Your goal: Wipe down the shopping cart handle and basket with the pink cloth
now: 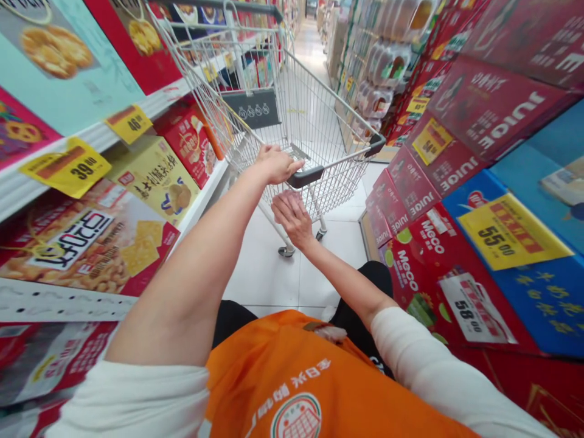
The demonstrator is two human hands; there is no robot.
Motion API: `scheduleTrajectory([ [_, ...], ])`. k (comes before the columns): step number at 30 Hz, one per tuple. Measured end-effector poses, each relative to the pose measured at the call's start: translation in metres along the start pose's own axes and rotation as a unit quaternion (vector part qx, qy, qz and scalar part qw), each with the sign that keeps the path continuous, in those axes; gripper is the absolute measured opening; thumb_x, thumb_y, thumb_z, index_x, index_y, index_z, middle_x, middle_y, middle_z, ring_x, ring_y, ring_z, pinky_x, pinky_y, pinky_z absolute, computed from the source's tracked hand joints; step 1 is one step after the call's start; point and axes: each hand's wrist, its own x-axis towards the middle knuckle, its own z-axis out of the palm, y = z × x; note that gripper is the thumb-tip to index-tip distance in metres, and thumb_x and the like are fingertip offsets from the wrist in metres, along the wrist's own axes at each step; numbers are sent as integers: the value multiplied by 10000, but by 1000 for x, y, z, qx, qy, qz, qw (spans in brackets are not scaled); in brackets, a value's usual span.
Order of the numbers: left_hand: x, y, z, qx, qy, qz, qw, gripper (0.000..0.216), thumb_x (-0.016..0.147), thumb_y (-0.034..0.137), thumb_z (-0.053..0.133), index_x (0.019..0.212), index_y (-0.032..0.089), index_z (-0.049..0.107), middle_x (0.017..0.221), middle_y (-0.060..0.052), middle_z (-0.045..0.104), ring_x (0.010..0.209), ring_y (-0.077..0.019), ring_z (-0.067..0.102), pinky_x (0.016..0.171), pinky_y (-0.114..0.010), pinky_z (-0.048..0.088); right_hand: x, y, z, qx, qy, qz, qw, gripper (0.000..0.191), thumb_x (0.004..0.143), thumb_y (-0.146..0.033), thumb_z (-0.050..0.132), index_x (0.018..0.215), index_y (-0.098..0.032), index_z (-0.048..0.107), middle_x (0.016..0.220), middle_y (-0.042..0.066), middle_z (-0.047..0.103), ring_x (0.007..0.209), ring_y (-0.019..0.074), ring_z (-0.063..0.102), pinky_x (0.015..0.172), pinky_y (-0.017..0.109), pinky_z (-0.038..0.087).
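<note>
A wire shopping cart [314, 115] stands in the aisle in front of me, turned at an angle. My left hand [276, 164] is closed over the near edge of the cart, beside a black corner piece [306, 176]. Just below that corner is my right hand [292, 216], its back towards me and its fingers stretched out close together. It holds nothing that I can see, and whether it touches the cart is unclear. A dark panel [252, 109] with round symbols hangs inside the cart.
Shelves of boxed snacks [86, 237] with yellow price tags [68, 167] line the left side. Stacked drink cartons [424, 261] rise close on the right. White floor tiles [269, 280] lie under the cart, and the aisle [305, 45] runs on beyond it.
</note>
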Motion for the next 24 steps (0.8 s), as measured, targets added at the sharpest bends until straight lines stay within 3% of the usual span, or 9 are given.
scheduleTrajectory([
  [4, -1, -8, 7, -15, 30, 15, 999, 600, 1023, 571, 317, 802, 171, 707, 905, -110, 673, 1201, -353, 524, 1063, -541, 284, 11, 10, -7, 19, -22, -30, 999, 416, 1047, -220, 423, 1441, -200, 555, 1547, 67, 517, 1511, 209, 386, 1305, 466, 299],
  [8, -7, -6, 8, -17, 48, 8, 999, 569, 1030, 533, 331, 815, 160, 703, 864, -105, 646, 1171, -349, 537, 1050, -540, 297, -5, 12, -10, 19, -40, -37, 998, 361, 1049, -216, 421, 1315, -219, 665, 1444, 38, 628, 1454, 205, 475, 1285, 450, 350],
  [14, -19, -1, 7, -1, 58, 6, 998, 543, 1042, 496, 314, 857, 166, 704, 874, -97, 647, 1155, -327, 539, 1048, -513, 294, -12, 30, -13, 51, 5, -84, 995, 376, 1038, -278, 487, 1394, -287, 607, 1460, 13, 616, 1479, 177, 438, 1281, 438, 359],
  [19, -24, 1, 7, -4, 60, -2, 998, 577, 1046, 516, 276, 871, 174, 707, 887, -101, 648, 1155, -326, 534, 1042, -507, 288, -28, 46, -12, 82, 14, -127, 988, 299, 1034, -288, 510, 1276, -284, 684, 1352, 2, 698, 1402, 150, 537, 1248, 409, 417],
  [24, -24, 3, 8, 0, 66, -2, 998, 573, 1039, 539, 278, 855, 200, 701, 831, -89, 637, 1105, -324, 552, 1008, -516, 309, -32, 55, -15, 74, 62, -93, 991, 322, 1021, -334, 542, 1323, -352, 653, 1379, -20, 676, 1481, 155, 436, 1293, 412, 347],
])
